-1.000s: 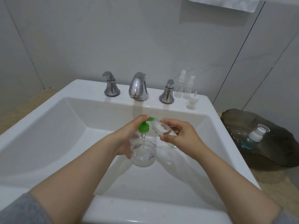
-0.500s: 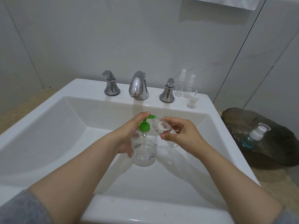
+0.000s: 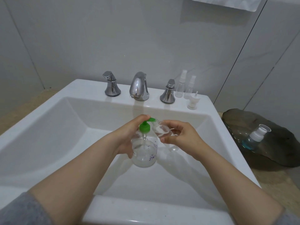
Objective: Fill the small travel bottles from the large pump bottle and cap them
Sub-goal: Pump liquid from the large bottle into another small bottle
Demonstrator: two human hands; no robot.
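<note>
Two hands meet over the basin of the white sink [image 3: 162, 211]. The left hand [image 3: 126, 137] grips the large pump bottle [image 3: 145, 153], fingers curled round its clear body and one fingertip lying on the green pump head [image 3: 146, 125]. The right hand [image 3: 180, 135] pinches a small travel bottle [image 3: 163, 129], clear and tilted, its mouth right at the pump's nozzle. On the sink's back ledge stands a chrome faucet [image 3: 139, 86]. At the ledge's right rear corner two more spray bottles [image 3: 180, 86] stand upright side by side, with a loose spray cap [image 3: 193, 101] just in front of them. On the counter [image 3: 276, 184], beside the sink's right edge, a dark tray [image 3: 276, 159] holds a tilted bottle of blue liquid [image 3: 254, 138].
</note>
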